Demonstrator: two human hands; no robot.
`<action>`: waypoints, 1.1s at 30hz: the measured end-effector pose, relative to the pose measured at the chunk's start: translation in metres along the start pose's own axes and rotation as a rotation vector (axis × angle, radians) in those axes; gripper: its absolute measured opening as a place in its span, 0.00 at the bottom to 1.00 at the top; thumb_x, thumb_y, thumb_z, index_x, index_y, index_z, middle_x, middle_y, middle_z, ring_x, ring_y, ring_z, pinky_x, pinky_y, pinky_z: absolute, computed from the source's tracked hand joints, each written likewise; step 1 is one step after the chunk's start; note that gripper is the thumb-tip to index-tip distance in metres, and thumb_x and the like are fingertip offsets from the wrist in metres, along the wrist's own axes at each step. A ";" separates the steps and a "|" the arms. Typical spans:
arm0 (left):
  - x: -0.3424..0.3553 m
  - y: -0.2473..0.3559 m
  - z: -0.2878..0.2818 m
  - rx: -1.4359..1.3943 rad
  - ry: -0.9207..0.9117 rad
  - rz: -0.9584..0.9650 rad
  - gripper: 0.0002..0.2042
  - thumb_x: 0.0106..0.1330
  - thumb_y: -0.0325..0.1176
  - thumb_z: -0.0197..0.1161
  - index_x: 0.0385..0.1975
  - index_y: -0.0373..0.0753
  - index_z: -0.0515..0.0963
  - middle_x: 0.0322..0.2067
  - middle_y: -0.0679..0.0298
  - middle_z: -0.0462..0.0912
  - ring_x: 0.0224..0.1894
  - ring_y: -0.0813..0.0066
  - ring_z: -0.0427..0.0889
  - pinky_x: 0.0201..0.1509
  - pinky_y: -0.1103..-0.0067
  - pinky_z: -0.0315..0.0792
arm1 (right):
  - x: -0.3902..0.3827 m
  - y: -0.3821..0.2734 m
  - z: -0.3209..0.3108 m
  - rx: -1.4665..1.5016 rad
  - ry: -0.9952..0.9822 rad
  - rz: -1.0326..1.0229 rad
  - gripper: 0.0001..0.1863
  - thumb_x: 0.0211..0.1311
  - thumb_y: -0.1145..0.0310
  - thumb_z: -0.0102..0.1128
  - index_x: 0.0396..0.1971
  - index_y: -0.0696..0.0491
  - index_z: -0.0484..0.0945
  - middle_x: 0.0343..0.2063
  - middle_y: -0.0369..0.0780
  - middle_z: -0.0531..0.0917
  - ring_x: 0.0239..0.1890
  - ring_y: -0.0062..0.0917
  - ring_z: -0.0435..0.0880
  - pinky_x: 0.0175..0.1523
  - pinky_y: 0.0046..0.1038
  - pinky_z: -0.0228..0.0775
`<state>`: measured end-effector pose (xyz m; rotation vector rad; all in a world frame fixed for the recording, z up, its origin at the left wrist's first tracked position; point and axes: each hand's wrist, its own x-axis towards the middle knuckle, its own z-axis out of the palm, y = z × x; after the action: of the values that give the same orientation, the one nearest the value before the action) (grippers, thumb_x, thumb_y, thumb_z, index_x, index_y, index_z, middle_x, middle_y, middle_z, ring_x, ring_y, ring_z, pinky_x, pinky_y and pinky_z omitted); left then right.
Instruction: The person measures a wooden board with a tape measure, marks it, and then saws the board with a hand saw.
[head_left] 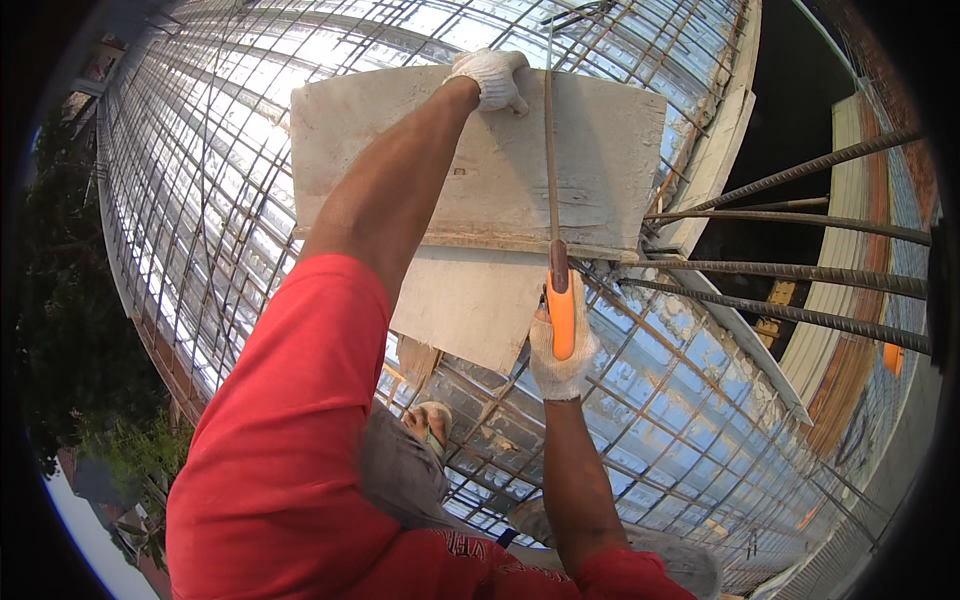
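A wide, pale, dusty board (400,120) lies in front of me. My left hand (488,78), in a white knit glove, grips its far edge, the thumb on the top face and the other fingers partly hidden. In my right hand (562,365), also gloved, is the orange handle of a hand saw (562,320). Seen nearly edge-on, the saw's long, thin blade runs away from me across the board and past its far edge, to the right of my left hand. A smaller pale board (470,300) lies below the near edge of the wide one.
Steel rebar mesh (640,400) covers shiny ribbed metal decking all around. Thick ribbed bars (790,270) stick out at the right, over a dark opening (745,240) beside a concrete edge. My sandalled foot (430,422) stands near the small board. Trees (130,450) show at left.
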<state>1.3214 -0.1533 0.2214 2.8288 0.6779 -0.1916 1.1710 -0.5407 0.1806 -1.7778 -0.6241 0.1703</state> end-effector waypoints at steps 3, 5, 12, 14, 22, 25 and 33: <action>-0.004 0.012 -0.001 -0.002 0.016 -0.003 0.40 0.46 0.52 0.80 0.65 0.51 0.79 0.55 0.59 0.88 0.62 0.57 0.84 0.68 0.57 0.69 | 0.002 0.001 -0.028 -0.113 0.041 -0.088 0.31 0.68 0.70 0.70 0.69 0.62 0.75 0.54 0.48 0.90 0.50 0.31 0.92 0.56 0.29 0.81; -0.011 0.012 -0.003 0.018 0.034 -0.037 0.41 0.45 0.51 0.81 0.65 0.50 0.79 0.55 0.59 0.88 0.61 0.57 0.84 0.68 0.57 0.68 | 0.042 -0.006 -0.029 -0.044 0.051 -0.106 0.34 0.64 0.68 0.74 0.69 0.61 0.75 0.52 0.47 0.91 0.46 0.31 0.94 0.52 0.28 0.83; -0.002 -0.003 0.000 -0.072 0.080 0.035 0.30 0.65 0.58 0.66 0.64 0.50 0.81 0.55 0.58 0.89 0.62 0.57 0.84 0.67 0.57 0.71 | 0.071 0.017 0.009 -0.079 0.047 -0.229 0.37 0.63 0.68 0.75 0.71 0.61 0.73 0.52 0.52 0.90 0.46 0.37 0.94 0.51 0.31 0.84; -0.005 0.002 0.004 -0.134 0.073 -0.001 0.26 0.79 0.58 0.48 0.62 0.50 0.82 0.54 0.56 0.89 0.61 0.55 0.85 0.69 0.56 0.68 | 0.065 0.041 0.017 -0.055 0.044 -0.216 0.37 0.62 0.69 0.75 0.71 0.61 0.73 0.53 0.52 0.89 0.47 0.39 0.94 0.51 0.31 0.84; -0.006 0.016 0.026 -0.059 0.089 -0.217 0.26 0.80 0.57 0.43 0.56 0.52 0.86 0.53 0.57 0.90 0.62 0.55 0.84 0.68 0.53 0.62 | 0.042 0.080 0.016 -0.068 -0.005 -0.232 0.37 0.62 0.71 0.73 0.71 0.61 0.73 0.56 0.50 0.88 0.51 0.41 0.93 0.55 0.33 0.84; -0.048 -0.010 0.076 -0.097 0.073 -0.366 0.27 0.80 0.56 0.43 0.58 0.48 0.86 0.57 0.54 0.88 0.63 0.55 0.83 0.69 0.50 0.61 | 0.050 0.053 0.017 -0.093 0.044 -0.229 0.36 0.62 0.70 0.74 0.70 0.61 0.74 0.56 0.50 0.89 0.51 0.41 0.93 0.54 0.33 0.85; -0.071 -0.034 0.117 -0.126 0.170 -0.433 0.27 0.80 0.56 0.44 0.56 0.43 0.85 0.51 0.50 0.90 0.59 0.48 0.86 0.66 0.49 0.64 | 0.075 0.017 0.021 0.042 0.076 0.079 0.29 0.69 0.71 0.70 0.68 0.61 0.76 0.52 0.49 0.91 0.50 0.30 0.92 0.56 0.29 0.82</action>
<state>1.2346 -0.1836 0.1147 2.5630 1.2874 0.0234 1.2308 -0.4892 0.1739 -1.7612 -0.4932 0.1682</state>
